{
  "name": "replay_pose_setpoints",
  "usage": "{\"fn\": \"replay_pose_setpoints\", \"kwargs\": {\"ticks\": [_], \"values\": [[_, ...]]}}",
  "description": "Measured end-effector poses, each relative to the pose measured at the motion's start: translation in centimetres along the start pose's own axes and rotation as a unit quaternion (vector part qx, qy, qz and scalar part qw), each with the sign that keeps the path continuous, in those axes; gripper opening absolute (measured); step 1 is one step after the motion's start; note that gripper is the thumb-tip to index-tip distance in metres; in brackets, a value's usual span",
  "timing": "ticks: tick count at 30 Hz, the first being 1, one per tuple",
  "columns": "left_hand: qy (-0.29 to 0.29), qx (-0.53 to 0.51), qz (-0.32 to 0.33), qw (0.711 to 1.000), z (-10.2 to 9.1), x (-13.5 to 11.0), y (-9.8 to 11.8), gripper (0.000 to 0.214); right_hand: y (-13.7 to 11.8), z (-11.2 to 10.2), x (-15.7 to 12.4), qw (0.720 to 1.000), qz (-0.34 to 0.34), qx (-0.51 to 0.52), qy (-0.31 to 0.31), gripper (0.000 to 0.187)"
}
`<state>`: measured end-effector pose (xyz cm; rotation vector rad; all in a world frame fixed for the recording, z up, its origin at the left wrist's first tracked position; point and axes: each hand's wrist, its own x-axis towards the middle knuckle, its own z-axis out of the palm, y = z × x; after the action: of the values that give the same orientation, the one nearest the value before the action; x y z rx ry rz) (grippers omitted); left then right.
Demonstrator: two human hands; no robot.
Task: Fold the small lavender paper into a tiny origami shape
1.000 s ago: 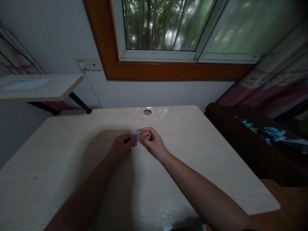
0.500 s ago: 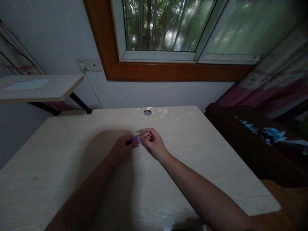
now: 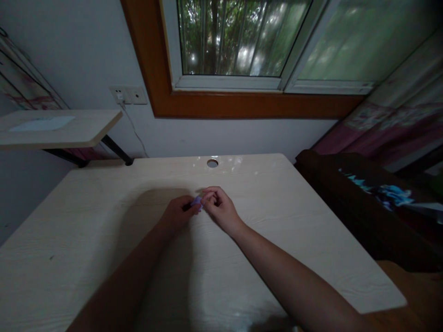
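A small purple piece [image 3: 196, 201], perhaps folded paper, is between my two hands just above the pale wood-grain desk [image 3: 277, 203]. My left hand [image 3: 177, 212] pinches its left side between thumb and fingers. From the other side, my right hand [image 3: 219, 206] has its thumb and index finger closed at the right edge of the piece, the other fingers curled. The fingertips cover much of the piece, so its exact form is hard to make out.
A raised shelf [image 3: 69, 133] on black legs with a white sheet stands at the back left. The desk has a round cable hole [image 3: 212, 163] near its back edge. At right is dark wooden furniture [image 3: 332, 184] with blue items [image 3: 394, 194]. A window and socket are on the wall.
My right thumb and index finger have closed in on the purple piece, and less of it shows now. Both hands stay in nearly the same place.
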<state>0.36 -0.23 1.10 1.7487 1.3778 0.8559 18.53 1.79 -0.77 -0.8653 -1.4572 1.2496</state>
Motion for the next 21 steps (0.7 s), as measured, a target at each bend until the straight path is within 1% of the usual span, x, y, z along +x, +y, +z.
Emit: {"fn": "replay_pose_setpoints", "kwargs": {"ticks": [8,14,21], "values": [[-0.006,0.016,0.001,1.000,-0.01,0.08,-0.24,0.030,-0.55,0.14,-0.17,1.000,-0.013,-0.024,-0.001,0.027],[-0.006,-0.019,-0.015,1.000,0.02,0.06,-0.30,0.031,-0.41,0.28,-0.23,0.999,-0.025,-0.041,0.016,0.027],[-0.007,-0.036,-0.027,0.999,0.17,0.01,-0.66,0.035,-0.11,0.39,-0.28,0.998,-0.024,-0.036,0.034,0.027]]}}
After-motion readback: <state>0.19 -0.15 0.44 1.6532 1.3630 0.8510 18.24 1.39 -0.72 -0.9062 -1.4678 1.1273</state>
